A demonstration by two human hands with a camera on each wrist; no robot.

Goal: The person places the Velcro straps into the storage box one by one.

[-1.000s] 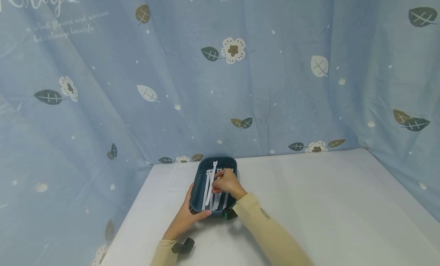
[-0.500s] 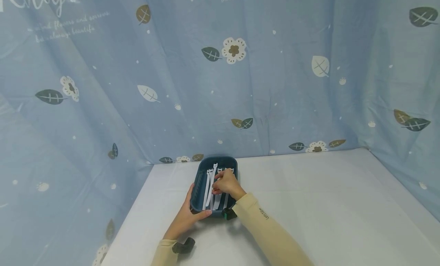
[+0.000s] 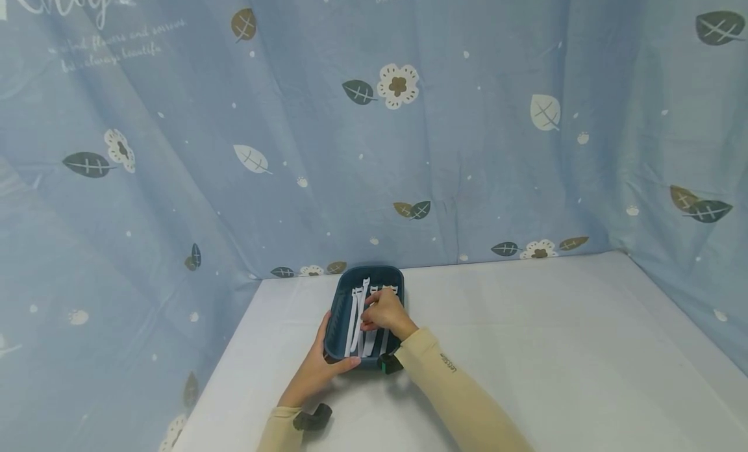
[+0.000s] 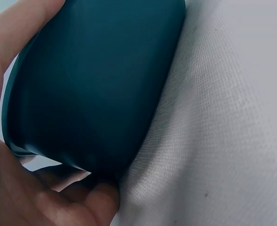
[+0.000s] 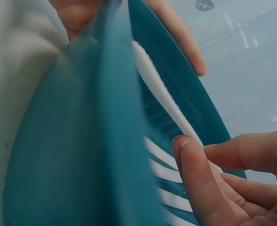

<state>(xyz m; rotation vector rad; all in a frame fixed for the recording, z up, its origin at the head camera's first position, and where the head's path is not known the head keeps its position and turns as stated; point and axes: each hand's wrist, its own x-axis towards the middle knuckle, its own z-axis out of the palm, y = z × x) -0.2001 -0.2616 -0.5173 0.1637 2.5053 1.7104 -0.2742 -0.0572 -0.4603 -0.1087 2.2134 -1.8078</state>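
Note:
A dark teal plastic basket (image 3: 374,362) with rounded corners stands on the white table. My left hand (image 3: 314,374) grips its near left corner, thumb along the front rim and fingers round the left side; the left wrist view shows its outer wall (image 4: 96,89). Inside lie several white hook-and-loop cable ties (image 3: 352,322), roughly lengthwise. My right hand (image 3: 387,311) reaches over the right side and pinches one fuzzy white cable tie (image 5: 162,92) between thumb and index finger. That tie slants above the others (image 5: 169,172). The right hand hides part of the basket's contents.
The white tabletop (image 3: 526,335) extends right of the basket. Behind and to the left hangs a blue curtain (image 3: 456,147) with leaves and flowers, close to the basket's far end. A dark wrist device (image 3: 312,417) sits at the left sleeve.
The pinched cable tie has sunk very slightly toward the basket since one second ago. Both hands and the basket stay practically in place.

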